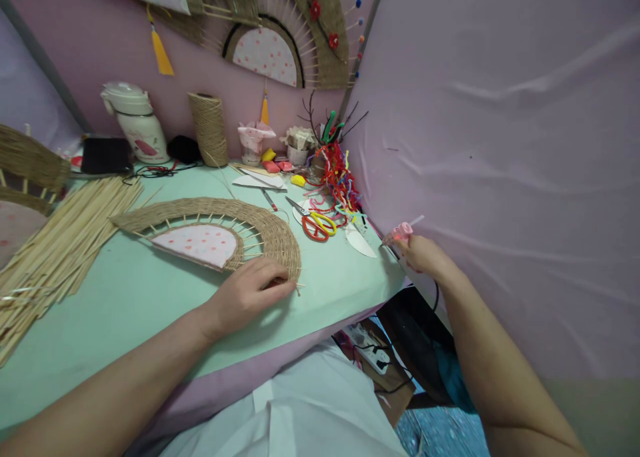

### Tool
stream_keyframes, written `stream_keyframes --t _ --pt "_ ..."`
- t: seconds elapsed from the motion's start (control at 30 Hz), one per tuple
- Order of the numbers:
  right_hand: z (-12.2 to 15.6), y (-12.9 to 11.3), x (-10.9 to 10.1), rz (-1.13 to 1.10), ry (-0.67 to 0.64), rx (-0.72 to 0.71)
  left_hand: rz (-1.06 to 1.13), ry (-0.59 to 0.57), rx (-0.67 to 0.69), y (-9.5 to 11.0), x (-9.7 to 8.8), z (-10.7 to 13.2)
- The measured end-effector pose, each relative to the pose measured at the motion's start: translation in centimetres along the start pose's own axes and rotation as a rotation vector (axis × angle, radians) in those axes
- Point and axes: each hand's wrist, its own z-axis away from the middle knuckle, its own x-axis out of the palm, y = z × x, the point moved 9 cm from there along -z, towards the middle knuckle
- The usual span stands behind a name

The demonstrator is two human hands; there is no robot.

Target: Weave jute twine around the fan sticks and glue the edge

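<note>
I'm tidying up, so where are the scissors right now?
In the head view, the scissors lie near the middle, on the green tabletop, right of the woven fan and left of a white half-moon piece.

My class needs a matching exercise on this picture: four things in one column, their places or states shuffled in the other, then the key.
1. right hand
2. left hand
3. twine spool
4. scissors

A. standing upright at the back of the table
B. at the right end of the woven fan
C. red and yellow handles
D. holding the pink glue gun

Pairs: 1-D; 2-B; 3-A; 4-C
</note>
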Motion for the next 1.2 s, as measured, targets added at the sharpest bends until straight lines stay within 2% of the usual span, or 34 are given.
stream_keyframes --t 0.1,0.17,0.6,0.77,0.93,1.07,1.2 --pt "0.1 0.5 0.4 -0.048 -0.058 0.072 -0.008 0.002 0.007 -0.1 0.0 0.1" --pt "0.2 0.4 0.4 -0.054 -0.074 0.071 -0.019 -0.001 0.028 0.0 0.0 0.2" --pt "0.4 0.4 0.4 -0.054 -0.076 0.108 -0.028 -0.011 0.034 0.0 0.2 0.2" --pt "0.9 0.2 -0.4 -0.053 0.060 0.148 -0.020 -0.009 0.016 -0.1 0.1 0.2" --pt "2.5 1.1 -0.5 -0.107 0.210 0.207 0.005 -0.029 -0.018 0.0 0.1 0.1" --pt "5.1 1.3 -0.6 -0.340 0.284 0.209 0.056 -0.002 -0.088 -0.4 -0.2 0.0" --pt "7.6 -0.9 0.1 -0.869 0.214 0.137 0.082 -0.009 -0.098 -0.4 -0.1 -0.2"
